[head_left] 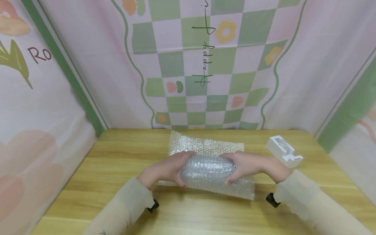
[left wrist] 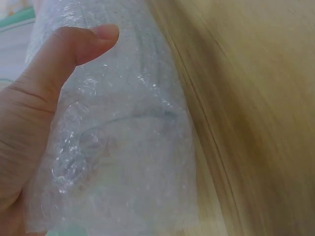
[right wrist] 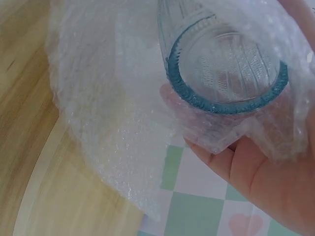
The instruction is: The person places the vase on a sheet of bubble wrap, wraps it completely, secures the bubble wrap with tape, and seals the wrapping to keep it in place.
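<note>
Lying between grips (head_left: 171, 167) (head_left: 246, 164) (wrapped glass (head_left: 208, 169))

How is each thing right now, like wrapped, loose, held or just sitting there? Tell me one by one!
Glass container: on its side, wrapped around, one end showing.
Bubble wrap: partly rolled around the glass container, loose parts spread out.
Left hand: holding the bubble wrap at one end.
Right hand: holding it at the other end.
White tape dispenser: sitting on the table, untouched.
Patterned cloth: hanging behind the table.
</note>
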Demonstrator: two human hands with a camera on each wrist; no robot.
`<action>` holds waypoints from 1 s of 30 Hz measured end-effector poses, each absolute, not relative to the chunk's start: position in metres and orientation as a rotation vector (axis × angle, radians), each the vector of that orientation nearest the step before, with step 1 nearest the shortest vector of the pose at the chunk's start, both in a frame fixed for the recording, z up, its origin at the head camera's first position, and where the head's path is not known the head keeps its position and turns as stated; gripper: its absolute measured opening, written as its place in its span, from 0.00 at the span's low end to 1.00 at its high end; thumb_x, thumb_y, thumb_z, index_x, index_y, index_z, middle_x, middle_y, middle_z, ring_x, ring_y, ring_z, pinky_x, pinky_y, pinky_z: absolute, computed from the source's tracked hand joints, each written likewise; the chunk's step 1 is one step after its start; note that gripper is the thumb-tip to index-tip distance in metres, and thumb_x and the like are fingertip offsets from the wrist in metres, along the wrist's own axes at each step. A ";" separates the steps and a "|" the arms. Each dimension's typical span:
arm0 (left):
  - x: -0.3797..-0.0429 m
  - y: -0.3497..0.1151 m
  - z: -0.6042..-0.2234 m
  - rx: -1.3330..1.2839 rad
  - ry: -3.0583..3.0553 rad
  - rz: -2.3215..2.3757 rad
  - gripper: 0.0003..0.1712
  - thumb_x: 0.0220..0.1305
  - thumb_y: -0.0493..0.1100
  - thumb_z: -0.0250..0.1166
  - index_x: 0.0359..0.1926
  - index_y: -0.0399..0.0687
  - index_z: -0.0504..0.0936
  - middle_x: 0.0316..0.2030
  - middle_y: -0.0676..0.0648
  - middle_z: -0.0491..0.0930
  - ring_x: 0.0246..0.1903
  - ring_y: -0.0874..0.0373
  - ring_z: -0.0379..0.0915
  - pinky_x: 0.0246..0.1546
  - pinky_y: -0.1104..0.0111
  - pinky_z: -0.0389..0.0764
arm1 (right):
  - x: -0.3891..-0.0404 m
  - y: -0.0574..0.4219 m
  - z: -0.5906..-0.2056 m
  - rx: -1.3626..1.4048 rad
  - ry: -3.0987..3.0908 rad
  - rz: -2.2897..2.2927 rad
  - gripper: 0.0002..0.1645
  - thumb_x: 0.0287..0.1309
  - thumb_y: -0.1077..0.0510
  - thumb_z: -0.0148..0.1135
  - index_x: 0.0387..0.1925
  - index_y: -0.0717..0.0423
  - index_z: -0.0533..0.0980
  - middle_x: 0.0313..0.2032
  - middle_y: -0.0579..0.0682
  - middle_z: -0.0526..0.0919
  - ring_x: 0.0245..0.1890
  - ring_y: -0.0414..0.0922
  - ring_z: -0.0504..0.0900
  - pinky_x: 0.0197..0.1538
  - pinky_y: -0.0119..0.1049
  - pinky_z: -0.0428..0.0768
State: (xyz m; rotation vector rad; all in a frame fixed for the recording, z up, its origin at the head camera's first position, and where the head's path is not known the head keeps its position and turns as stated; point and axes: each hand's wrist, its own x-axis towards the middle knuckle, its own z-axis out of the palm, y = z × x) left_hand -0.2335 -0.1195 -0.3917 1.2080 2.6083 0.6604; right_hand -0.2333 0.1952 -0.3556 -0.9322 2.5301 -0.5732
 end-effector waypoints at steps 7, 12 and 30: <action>-0.238 -0.119 -0.393 1.206 2.573 0.738 0.68 0.35 0.41 0.88 0.75 0.43 0.56 0.65 0.47 0.69 0.63 0.55 0.67 0.67 0.59 0.70 | -0.229 0.200 -0.352 -1.050 2.589 -0.621 0.68 0.48 0.30 0.75 0.77 0.63 0.57 0.70 0.69 0.67 0.65 0.67 0.72 0.66 0.64 0.70; -0.239 -0.119 -0.392 1.166 2.551 0.760 0.69 0.37 0.40 0.88 0.77 0.44 0.55 0.67 0.48 0.68 0.64 0.55 0.66 0.69 0.60 0.68 | -0.223 0.201 -0.352 -1.144 2.740 -0.534 0.64 0.49 0.27 0.72 0.77 0.59 0.61 0.71 0.63 0.68 0.68 0.63 0.69 0.68 0.62 0.68; -0.239 -0.118 -0.390 1.065 2.540 0.749 0.69 0.41 0.43 0.87 0.78 0.40 0.52 0.73 0.45 0.62 0.72 0.51 0.59 0.74 0.59 0.60 | -0.203 0.196 -0.378 -1.495 3.039 -0.407 0.56 0.41 0.42 0.83 0.66 0.68 0.71 0.63 0.63 0.76 0.62 0.60 0.76 0.64 0.59 0.74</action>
